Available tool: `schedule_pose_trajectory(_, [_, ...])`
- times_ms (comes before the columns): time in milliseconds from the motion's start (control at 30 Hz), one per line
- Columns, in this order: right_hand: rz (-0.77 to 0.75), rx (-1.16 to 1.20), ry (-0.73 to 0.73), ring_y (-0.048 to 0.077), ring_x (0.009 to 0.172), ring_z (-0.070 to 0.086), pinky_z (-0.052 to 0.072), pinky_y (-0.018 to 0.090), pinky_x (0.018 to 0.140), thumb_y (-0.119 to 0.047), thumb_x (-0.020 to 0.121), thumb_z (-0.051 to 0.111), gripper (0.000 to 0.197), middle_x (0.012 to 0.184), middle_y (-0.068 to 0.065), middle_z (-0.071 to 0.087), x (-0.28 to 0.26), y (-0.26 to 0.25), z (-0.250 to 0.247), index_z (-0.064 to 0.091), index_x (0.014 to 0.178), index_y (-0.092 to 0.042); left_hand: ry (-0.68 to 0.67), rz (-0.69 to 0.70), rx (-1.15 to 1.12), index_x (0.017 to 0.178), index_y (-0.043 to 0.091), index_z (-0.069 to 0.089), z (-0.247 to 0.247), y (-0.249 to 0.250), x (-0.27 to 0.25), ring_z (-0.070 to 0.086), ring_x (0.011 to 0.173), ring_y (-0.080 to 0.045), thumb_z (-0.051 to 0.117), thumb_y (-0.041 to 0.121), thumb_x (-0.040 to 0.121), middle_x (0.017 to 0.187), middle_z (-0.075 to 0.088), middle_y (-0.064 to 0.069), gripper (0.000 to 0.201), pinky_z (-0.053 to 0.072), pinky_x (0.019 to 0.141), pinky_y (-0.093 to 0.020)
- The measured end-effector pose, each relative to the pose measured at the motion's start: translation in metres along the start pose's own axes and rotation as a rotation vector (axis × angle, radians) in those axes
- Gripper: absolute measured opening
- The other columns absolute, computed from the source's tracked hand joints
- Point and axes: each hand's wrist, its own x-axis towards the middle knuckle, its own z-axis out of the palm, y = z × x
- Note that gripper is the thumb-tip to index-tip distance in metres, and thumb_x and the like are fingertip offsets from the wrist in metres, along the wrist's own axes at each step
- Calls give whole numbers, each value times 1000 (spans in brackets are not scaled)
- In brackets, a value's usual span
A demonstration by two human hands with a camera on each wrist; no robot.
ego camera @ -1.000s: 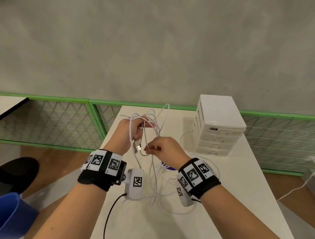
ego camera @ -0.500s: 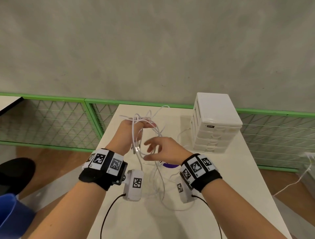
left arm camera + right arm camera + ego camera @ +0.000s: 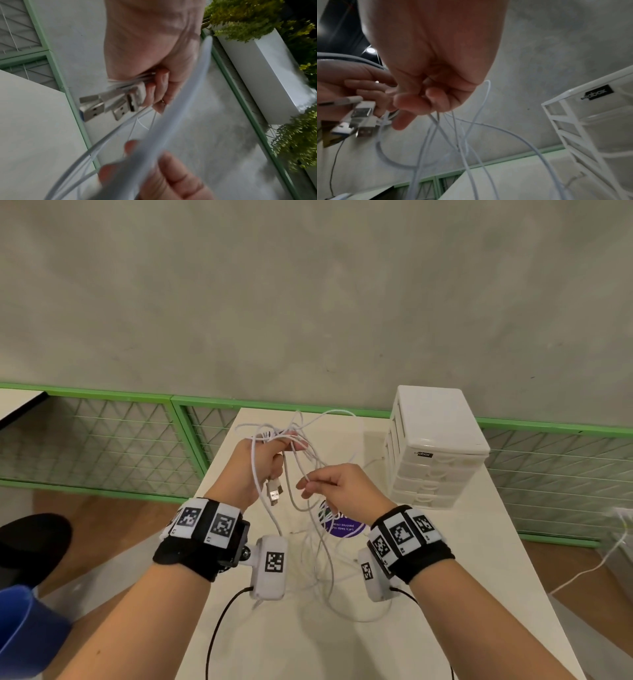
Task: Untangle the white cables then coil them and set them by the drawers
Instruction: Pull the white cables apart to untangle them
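A tangle of thin white cables (image 3: pixel 310 460) hangs above the white table (image 3: pixel 462 594). My left hand (image 3: pixel 263 460) grips a bundle of them, with several USB plugs (image 3: pixel 109 104) sticking out below its fingers and loops spilling over the top. To its right, my right hand (image 3: pixel 329 484) pinches a few strands (image 3: pixel 453 128) that run down from its fingertips. The slack trails in loops onto the table (image 3: pixel 329 583) between my wrists. The white drawer unit (image 3: pixel 435 446) stands to the right, near the table's far edge.
A purple round sticker (image 3: pixel 342 525) lies on the table under the cables. A green mesh fence (image 3: pixel 102 440) runs behind the table along a grey wall. A blue container (image 3: pixel 24 635) and a dark seat (image 3: pixel 30 542) sit at lower left. Another white cord (image 3: pixel 599 559) trails at far right.
My right hand let go of the plug end, opened briefly, then moved right and pinched strands of the hanging cables. The left hand kept its grip and stayed in place.
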Motion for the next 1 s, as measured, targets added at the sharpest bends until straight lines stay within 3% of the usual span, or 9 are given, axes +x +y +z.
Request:
schedule_pose_trajectory(133, [104, -52, -131, 15, 46, 41, 40, 21, 47, -13, 88, 61, 15, 84, -6, 73, -6, 20, -4, 74, 87, -21, 21, -51, -87, 83, 10, 70, 3, 1, 9, 25, 34, -6, 46, 5, 95, 79, 66, -9, 27, 21, 37, -18])
schedule_pose_trajectory(267, [179, -179, -243, 13, 50, 48, 47, 25, 59, -13, 87, 62, 26, 97, -3, 73, -13, 44, -8, 70, 71, -32, 27, -58, -189, 86, 8, 62, 7, 6, 14, 25, 30, -3, 40, 7, 100, 65, 64, 0, 25, 21, 34, -15])
schedule_pose_trajectory(400, [251, -354, -298, 15, 49, 51, 48, 27, 75, -18, 88, 62, 12, 99, -8, 71, -25, 71, -19, 74, 85, -19, 48, -12, -238, 81, 8, 61, 5, 12, 21, 24, 28, -2, 41, 7, 100, 64, 66, 1, 27, 21, 33, -14])
schedule_pose_trajectory(533, [362, -474, -287, 13, 51, 57, 49, 30, 87, -25, 88, 62, 12, 109, -1, 70, -32, 91, -36, 73, 91, -20, 32, 8, -246, 81, 7, 61, 11, 10, 22, 23, 28, -3, 41, 6, 99, 71, 67, -1, 27, 21, 33, -15])
schedule_pose_trajectory(600, [384, -480, -250, 8, 51, 58, 50, 28, 84, -26, 85, 67, 18, 113, -3, 68, -31, 83, -41, 72, 101, -18, 16, 24, -234, 79, 8, 66, 16, 5, 18, 23, 30, -4, 45, 7, 98, 73, 67, -6, 29, 20, 35, -16])
schedule_pose_trajectory(667, [318, -254, -180, 4, 54, 59, 51, 21, 69, -23, 79, 75, 34, 110, -3, 67, -28, 64, -42, 68, 111, -15, -36, 61, -145, 76, 13, 74, 21, -3, 17, 22, 34, -7, 51, 9, 94, 82, 60, -18, 30, 17, 39, -21])
schedule_pose_trajectory(767, [169, 10, -125, 9, 66, 59, 48, 18, 58, -27, 76, 77, 44, 104, -4, 70, -18, 21, -34, 63, 117, -20, -120, 50, 13, 79, 21, 77, 28, -11, 11, 24, 39, -10, 55, 14, 89, 92, 53, -16, 25, 16, 44, -27])
schedule_pose_trajectory(900, [-75, -168, 63, -6, 49, 48, 35, 13, 54, -19, 88, 63, 9, 70, -8, 62, -3, -15, -19, 68, 88, -12, -122, 11, -24, 82, 7, 74, 38, -9, -1, 36, 35, -5, 52, 2, 90, 55, 58, -6, 24, 27, 36, -17])
schedule_pose_trajectory(1000, [-162, -321, 148, -7, 58, 50, 36, 14, 59, -18, 90, 59, 18, 66, -10, 63, 1, -13, -17, 71, 81, -9, -138, 2, -78, 86, 5, 75, 29, -8, 4, 26, 39, -8, 51, 4, 90, 77, 60, -16, 25, 19, 39, -20])
